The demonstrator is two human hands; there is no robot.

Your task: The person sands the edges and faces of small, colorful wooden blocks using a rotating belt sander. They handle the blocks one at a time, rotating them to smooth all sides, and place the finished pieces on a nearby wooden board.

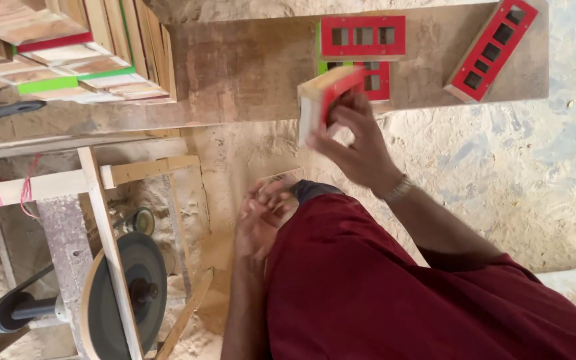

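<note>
Outdoors, sandy ground [501,173], wooden board [248,67], right hand [358,143] gripping red-faced wooden frame [325,97], left hand [265,217] loosely open, empty.

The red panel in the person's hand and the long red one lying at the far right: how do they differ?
The held red panel is gripped by the right hand and seen nearly edge-on; the long red panel lies flat and slanted on the wooden board, untouched. The held one is blurred, its openings hidden; the long one shows a row of rectangular cutouts. Both have red faces on pale wood.

Red-faced wooden panel [325,100] with pale edges; maroon garment [395,293]; green and red-edged boards [68,73]
</note>
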